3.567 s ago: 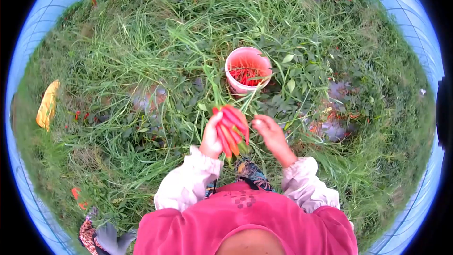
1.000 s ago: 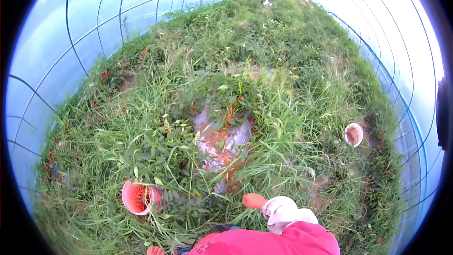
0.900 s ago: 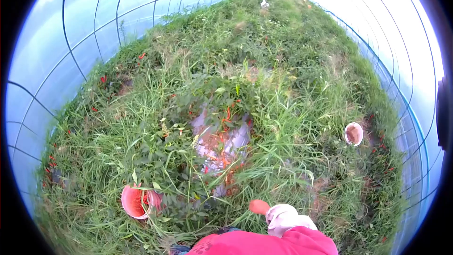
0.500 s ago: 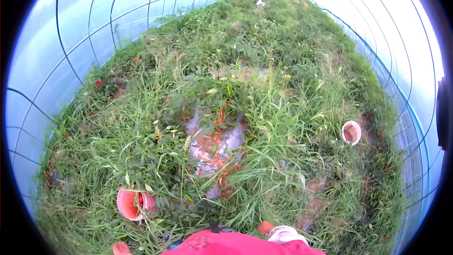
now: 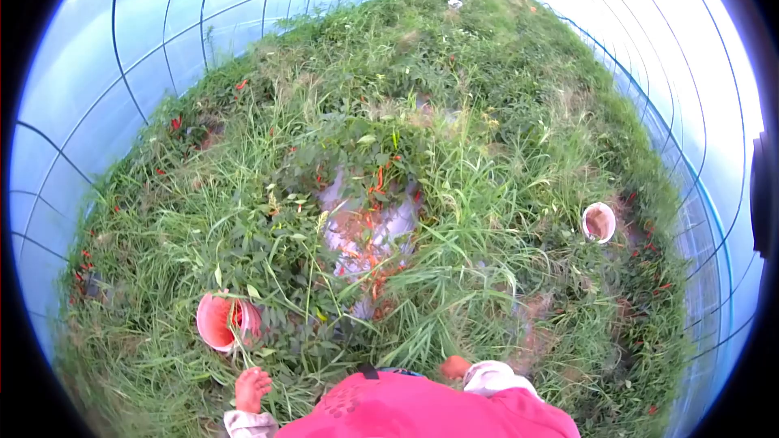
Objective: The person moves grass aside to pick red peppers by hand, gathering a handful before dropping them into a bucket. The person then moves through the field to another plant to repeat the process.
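Note:
My left hand is raised at the lower left with its fingers apart and nothing visible in it. Just beyond it a pink bucket leans in the grass, with red chili peppers inside. My right hand is low beside my body, close to long grass blades; it is small and blurred, so its fingers cannot be made out. Ahead, red chili peppers hang on a leafy plant, and more lie scattered over a strip of pale plastic sheet.
A second, pale pink bucket lies tipped among the plants on the right. Tall weeds and pepper plants cover the ground. The curved tunnel frame and blue-white film stand on both sides. Far back is a small white object.
My left hand has come up and forward from the bottom edge, nearer the pink bucket. My right hand has shifted only slightly upward. The whole view has tilted a little.

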Demonstrator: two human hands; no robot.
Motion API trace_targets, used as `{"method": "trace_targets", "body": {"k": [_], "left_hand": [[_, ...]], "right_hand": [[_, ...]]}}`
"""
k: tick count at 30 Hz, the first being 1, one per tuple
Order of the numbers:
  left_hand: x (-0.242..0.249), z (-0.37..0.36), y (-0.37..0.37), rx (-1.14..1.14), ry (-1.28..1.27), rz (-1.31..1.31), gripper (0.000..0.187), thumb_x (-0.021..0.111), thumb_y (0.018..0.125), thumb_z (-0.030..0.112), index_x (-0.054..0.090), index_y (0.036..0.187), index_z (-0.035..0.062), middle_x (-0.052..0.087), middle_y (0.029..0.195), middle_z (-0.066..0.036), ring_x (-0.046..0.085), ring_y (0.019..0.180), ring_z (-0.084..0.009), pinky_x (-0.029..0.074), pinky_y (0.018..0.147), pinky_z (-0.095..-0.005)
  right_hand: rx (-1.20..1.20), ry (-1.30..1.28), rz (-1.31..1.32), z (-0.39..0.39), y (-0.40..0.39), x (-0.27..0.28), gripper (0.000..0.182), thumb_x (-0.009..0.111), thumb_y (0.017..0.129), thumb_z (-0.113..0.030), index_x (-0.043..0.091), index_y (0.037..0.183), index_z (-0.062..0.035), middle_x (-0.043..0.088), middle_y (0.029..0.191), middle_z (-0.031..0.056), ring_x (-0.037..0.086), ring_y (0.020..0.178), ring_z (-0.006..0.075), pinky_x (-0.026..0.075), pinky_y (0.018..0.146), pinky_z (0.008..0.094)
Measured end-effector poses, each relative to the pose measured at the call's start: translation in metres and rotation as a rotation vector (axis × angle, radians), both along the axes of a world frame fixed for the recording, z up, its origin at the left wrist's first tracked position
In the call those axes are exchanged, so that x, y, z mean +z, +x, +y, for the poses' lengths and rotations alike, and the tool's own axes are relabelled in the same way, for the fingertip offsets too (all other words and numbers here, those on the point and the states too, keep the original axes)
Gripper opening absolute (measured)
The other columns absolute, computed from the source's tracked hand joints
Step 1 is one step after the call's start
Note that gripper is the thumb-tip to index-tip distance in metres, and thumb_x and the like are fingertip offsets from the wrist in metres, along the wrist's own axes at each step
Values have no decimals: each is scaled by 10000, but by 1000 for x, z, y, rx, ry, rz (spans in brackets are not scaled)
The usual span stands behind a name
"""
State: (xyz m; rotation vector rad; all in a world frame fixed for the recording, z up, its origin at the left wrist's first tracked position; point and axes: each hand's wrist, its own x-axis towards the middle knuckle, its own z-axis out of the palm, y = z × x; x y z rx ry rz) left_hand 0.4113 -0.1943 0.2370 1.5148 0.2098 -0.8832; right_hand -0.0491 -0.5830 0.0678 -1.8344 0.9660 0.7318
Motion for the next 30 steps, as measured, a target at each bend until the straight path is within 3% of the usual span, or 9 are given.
{"method": "trace_targets", "body": {"k": [5,10,12,13,14,16,24,26,30], "left_hand": [[-125,156,-92,527,113,230,130,541,883,279,521,821,166,550,707,0,515,580,-168,370,448,-297],[-138,150,-144,234,-125,61,180,516,877,240,449,722,177,458,634,22,446,558,-156,330,450,-285],[-107,217,-218,142,-154,19,224,503,874,221,413,672,182,412,597,33,412,547,-150,310,451,-280],[-62,169,-224,790,-76,436,266,494,884,190,368,650,177,357,570,32,365,536,-145,283,454,-285],[-80,191,-233,650,-193,432,228,500,892,176,409,683,169,407,594,29,406,553,-150,338,484,-290],[-55,168,-234,658,-165,474,100,561,896,222,549,890,123,586,822,-27,557,730,-196,450,602,-320],[-38,103,-245,670,83,424,325,585,905,246,525,1171,69,612,1061,-109,607,876,-263,524,677,-386],[-46,89,-260,694,108,452,384,572,911,268,503,1233,71,603,1109,-102,600,904,-271,530,698,-386],[-73,50,-298,838,223,532,394,549,914,252,496,1254,59,594,1101,-104,588,913,-278,514,744,-434]], "right_hand": [[117,-186,79,-42,-1,60,270,537,805,-294,688,731,-84,674,730,106,642,618,248,508,562,371],[243,-665,-295,-88,-54,-41,228,526,782,-238,646,707,-60,668,773,136,634,697,347,512,660,426],[254,-502,-294,-76,-61,15,186,540,773,-192,633,702,-48,654,739,143,625,660,337,504,635,442],[266,-350,-378,-70,-65,47,163,556,768,-169,625,698,-38,646,706,137,620,641,329,502,629,439],[890,-691,-562,-68,-78,39,178,545,789,-174,628,717,-33,638,677,133,639,642,296,508,633,412],[-14,-233,-186,-29,-72,111,208,544,802,-196,625,715,-25,626,665,145,645,641,271,506,630,388],[126,-200,-38,-42,-122,131,205,565,798,-185,663,753,-11,652,681,139,661,672,256,511,633,382],[138,-127,84,-77,-117,127,272,486,822,-206,688,850,-26,650,828,245,638,844,419,511,753,457],[59,-148,52,-165,-88,99,289,497,842,-235,687,882,-21,654,862,241,642,863,406,511,770,450]]}}
